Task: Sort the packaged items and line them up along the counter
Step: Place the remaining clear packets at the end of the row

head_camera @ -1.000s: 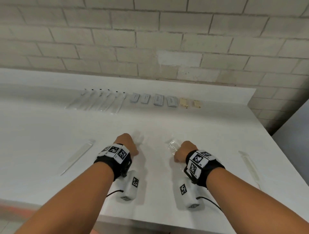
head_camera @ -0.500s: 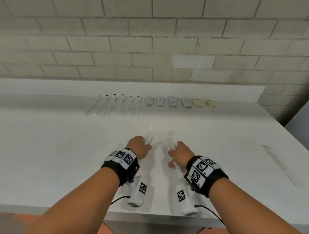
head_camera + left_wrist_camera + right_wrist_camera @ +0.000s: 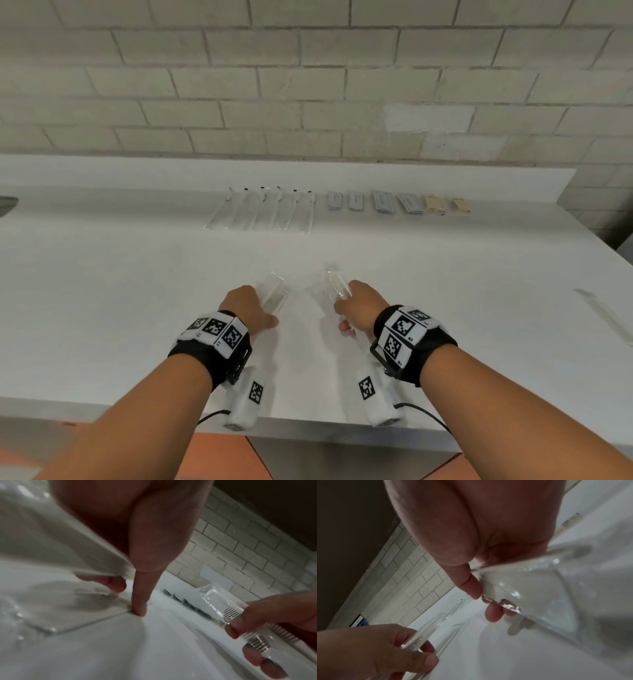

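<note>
Both hands are working over the white counter (image 3: 102, 291) right now, each one gripping a clear-wrapped comb. The left hand (image 3: 248, 306) is curling its fingers around the left comb packet (image 3: 274, 294), and in the left wrist view one fingertip (image 3: 139, 612) is pressing down onto the counter surface beside the wrapper's edge. The right hand (image 3: 359, 308) is pinching the right comb packet (image 3: 334, 286) between thumb and fingers, with the comb's teeth showing through the film (image 3: 228, 613). The two packets are pointing away from the person, tilted up off the counter, near each other but apart.

Along the back edge the sorted row is sitting in place: long clear packets (image 3: 263, 212) on the left, grey sachets (image 3: 373, 202) in the middle, tan sachets (image 3: 447, 205) on the right. One more long clear packet (image 3: 606, 318) is lying alone near the right edge, partly cut off by the frame.

Much is hard to read here: the wrappers are transparent against white, so their outlines are fading out in the head view, and both wrist views are blurred, with the palms blocking most of the picture. Print on the sachets is too small to make out.

Compared with half a second ago, both hands are sitting a little farther forward on the counter, and the packets are lifted more clearly in front of the knuckles; the back row is unchanged.
</note>
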### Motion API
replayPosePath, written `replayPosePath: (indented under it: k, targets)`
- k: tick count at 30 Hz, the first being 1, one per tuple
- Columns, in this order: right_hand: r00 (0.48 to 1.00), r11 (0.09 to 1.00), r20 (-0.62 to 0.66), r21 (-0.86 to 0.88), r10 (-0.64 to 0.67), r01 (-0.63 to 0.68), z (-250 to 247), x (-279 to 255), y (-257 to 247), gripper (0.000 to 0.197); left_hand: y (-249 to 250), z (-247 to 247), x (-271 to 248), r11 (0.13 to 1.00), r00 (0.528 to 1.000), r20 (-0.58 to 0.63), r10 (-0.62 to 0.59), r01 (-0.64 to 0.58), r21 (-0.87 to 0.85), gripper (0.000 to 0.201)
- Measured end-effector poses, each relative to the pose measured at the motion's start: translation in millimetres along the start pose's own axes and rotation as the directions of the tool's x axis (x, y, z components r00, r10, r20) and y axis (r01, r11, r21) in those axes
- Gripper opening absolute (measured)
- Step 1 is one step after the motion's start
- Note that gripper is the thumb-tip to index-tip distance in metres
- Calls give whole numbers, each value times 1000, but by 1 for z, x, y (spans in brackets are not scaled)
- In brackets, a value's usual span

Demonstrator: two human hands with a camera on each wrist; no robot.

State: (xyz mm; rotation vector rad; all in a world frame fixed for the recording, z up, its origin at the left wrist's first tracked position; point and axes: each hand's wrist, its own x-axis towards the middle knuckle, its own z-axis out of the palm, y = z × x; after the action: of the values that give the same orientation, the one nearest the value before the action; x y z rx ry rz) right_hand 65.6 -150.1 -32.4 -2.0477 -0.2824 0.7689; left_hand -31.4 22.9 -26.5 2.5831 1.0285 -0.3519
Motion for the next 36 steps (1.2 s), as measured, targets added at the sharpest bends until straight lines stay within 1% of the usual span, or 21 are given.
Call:
replayPosePath:
  k: [2, 4, 6, 8, 11, 12, 14, 15, 17, 19, 20, 21, 23, 24, 26, 27, 29, 32, 33, 34, 36]
  targets:
    - [1000, 1000, -13, -1, 3, -3, -4, -1, 0, 9, 2, 1, 5, 1000, 1000, 5, 11, -11, 1, 45]
    - [999, 1000, -35, 2, 18, -18, -15, -3, 3, 9, 9, -2, 9, 999, 999, 25, 29, -30, 41, 31]
    - [997, 999, -75, -3, 32, -33, -34, -7, 7, 9, 19, -5, 13, 992, 997, 42, 62, -66, 112, 27]
    - [988, 998, -142, -22, 54, -58, -62, -11, 15, 11, 36, -5, 18, 986, 993, 29, 118, -121, 114, 31]
    - [968, 987, -227, -95, 104, -128, -113, -20, 32, 7, 80, 1, 20, 970, 970, -22, 241, -240, 22, 31]
    - [960, 978, -257, -141, 113, -153, -133, -23, 39, 9, 99, 5, 19, 961, 961, -32, 275, -275, -15, 30]
    - [931, 952, -341, -218, 132, -215, -174, -28, 55, 25, 144, 15, 18, 934, 939, -55, 339, -343, -99, 26]
    - [912, 935, -383, -244, 149, -256, -195, -31, 65, 29, 167, 20, 17, 915, 928, -71, 367, -374, -151, 21]
    - [873, 902, -450, -273, 189, -336, -236, -33, 87, 24, 211, 32, 14, 872, 906, -93, 412, -422, -248, 19]
    - [832, 873, -512, -285, 212, -397, -278, -38, 111, 13, 254, 45, 9, 825, 883, -114, 454, -466, -320, 23]
    - [815, 854, -534, -296, 223, -427, -298, -41, 123, 11, 275, 51, 5, 801, 873, -121, 472, -482, -356, 25]
    - [799, 831, -554, -311, 235, -460, -316, -43, 134, 21, 294, 56, 3, 773, 863, -124, 489, -495, -397, 25]
    - [774, 792, -577, -331, 261, -514, -349, -46, 155, 42, 335, 68, -1, 721, 860, -111, 499, -483, -497, 22]
    - [773, 781, -569, -333, 280, -528, -365, -46, 165, 52, 358, 75, -1, 696, 863, -97, 496, -462, -550, 20]
    - [794, 771, -523, -351, 309, -532, -377, -40, 176, 67, 384, 82, -1, 654, 871, -81, 485, -423, -627, 16]
    - [805, 768, -506, -365, 311, -526, -381, -36, 180, 69, 399, 86, 1, 638, 876, -77, 476, -404, -656, 18]
    - [817, 773, -497, -381, 292, -508, -395, -23, 186, 65, 430, 94, 6, 613, 889, -70, 453, -367, -700, 21]
    - [851, 810, -433, -358, 297, -464, -415, -2, 189, 66, 470, 103, 16, 595, 910, -66, 410, -322, -736, 22]
    - [863, 828, -402, -335, 307, -450, -422, 6, 189, 63, 481, 106, 20, 591, 915, -68, 398, -312, -744, 21]
    - [878, 848, -371, -317, 302, -425, -428, 15, 189, 55, 491, 109, 24, 591, 921, -61, 386, -298, -750, 21]
    - [904, 876, -334, -307, 266, -371, -442, 34, 189, 30, 507, 113, 33, 585, 929, -52, 366, -273, -764, 23]
